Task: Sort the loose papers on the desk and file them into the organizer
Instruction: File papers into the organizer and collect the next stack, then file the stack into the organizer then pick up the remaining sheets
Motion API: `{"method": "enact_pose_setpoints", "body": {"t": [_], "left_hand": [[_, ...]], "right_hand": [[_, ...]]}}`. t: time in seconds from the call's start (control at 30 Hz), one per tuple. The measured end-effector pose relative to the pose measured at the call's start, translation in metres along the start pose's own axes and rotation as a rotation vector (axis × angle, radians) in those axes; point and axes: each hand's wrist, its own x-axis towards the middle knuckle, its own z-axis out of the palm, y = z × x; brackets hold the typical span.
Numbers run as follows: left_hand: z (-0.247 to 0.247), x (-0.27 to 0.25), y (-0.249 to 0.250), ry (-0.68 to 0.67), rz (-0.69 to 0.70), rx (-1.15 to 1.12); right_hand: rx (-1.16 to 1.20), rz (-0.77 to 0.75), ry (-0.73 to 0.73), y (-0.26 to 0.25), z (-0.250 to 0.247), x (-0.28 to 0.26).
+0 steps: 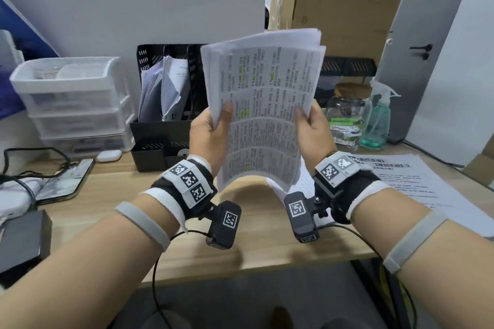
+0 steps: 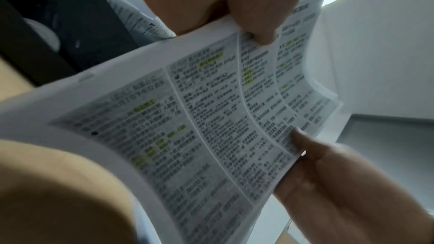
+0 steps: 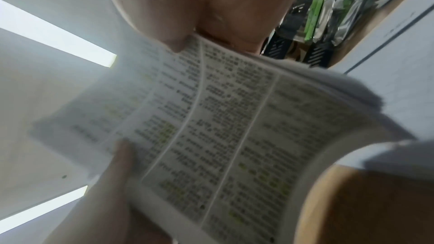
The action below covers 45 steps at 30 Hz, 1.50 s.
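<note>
In the head view, the left hand (image 1: pixel 211 136) and the right hand (image 1: pixel 311 128) grip a sheaf of printed papers (image 1: pixel 263 112) between them, lifted above the wooden desk (image 1: pixel 240 243). Each thumb presses the front sheet, the other fingers hidden behind; the left hand takes the sheaf's left edge, the right hand its right edge. The sheets fan apart at the top and bow forward at the bottom. Beyond the left hand stands the black mesh organizer (image 1: pixel 165 125), loose sheets slumped in its slots. More printed pages (image 1: pixel 417 184) lie flat on the desk beside the right wrist. A glass jar (image 1: pixel 347 112) and a spray bottle (image 1: pixel 378 120) stand beyond the right hand; white plastic drawers (image 1: pixel 77 104) sit far out past the left hand.

The left wrist view shows the left thumb (image 2: pixel 256 12) pinching the sheaf's edge, the right thumb (image 2: pixel 305 138) on the opposite edge, yellow highlights in the text.

The right wrist view is blurred: the right thumb (image 3: pixel 169 31) clamps the paper's edge, the left thumb (image 3: pixel 122 157) opposite.
</note>
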Motion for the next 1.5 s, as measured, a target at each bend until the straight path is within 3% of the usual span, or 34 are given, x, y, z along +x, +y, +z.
{"method": "enact_pose_setpoints", "body": {"t": [0.27, 0.37, 0.5, 0.53, 0.6, 0.67, 0.73, 0.8, 0.87, 0.97, 1.13, 1.3, 1.37, 1.5], "left_hand": [[-0.01, -0.016, -0.023, -0.242, -0.208, 0.046], [-0.012, -0.011, -0.025, -0.267, -0.252, 0.057], [-0.015, 0.01, -0.019, -0.195, -0.255, 0.051], [-0.017, 0.02, -0.016, -0.163, -0.254, 0.012], [-0.026, 0.048, -0.013, -0.069, -0.248, -0.054], [-0.036, 0.072, -0.009, 0.025, -0.23, -0.077], [-0.044, 0.09, -0.008, 0.123, -0.204, -0.072], [-0.046, 0.1, -0.006, 0.205, -0.202, -0.048], [-0.045, 0.108, 0.0, 0.232, -0.232, -0.061], [-0.04, 0.116, 0.011, 0.149, -0.272, -0.022], [-0.036, 0.121, 0.027, -0.024, -0.253, 0.07], [-0.047, 0.125, 0.036, -0.17, -0.156, 0.051], [-0.059, 0.13, 0.034, -0.175, -0.128, 0.103], [-0.086, 0.143, 0.012, -0.137, -0.249, 0.209]], "right_hand": [[-0.11, 0.221, -0.149, 0.029, 0.009, -0.018], [-0.182, 0.203, -0.157, 0.027, 0.006, -0.012], [-0.261, 0.078, -0.203, 0.029, 0.009, 0.017], [-0.321, 0.032, -0.159, 0.03, 0.015, 0.029], [-0.495, -0.071, 0.065, 0.026, 0.031, 0.052], [-0.6, -0.255, 0.228, 0.009, 0.047, 0.062], [-0.587, -0.377, 0.047, -0.004, 0.066, 0.067], [-0.594, -0.284, -0.31, -0.011, 0.088, 0.065], [-0.638, -0.17, -0.577, -0.018, 0.107, 0.063], [-0.753, -0.139, -0.712, -0.028, 0.13, 0.064], [-0.854, -0.184, -0.562, -0.043, 0.145, 0.079], [-0.788, -0.218, -0.347, -0.046, 0.14, 0.09], [-0.697, -0.185, -0.284, -0.045, 0.135, 0.095], [-0.454, -0.103, -0.231, -0.037, 0.135, 0.103]]}}
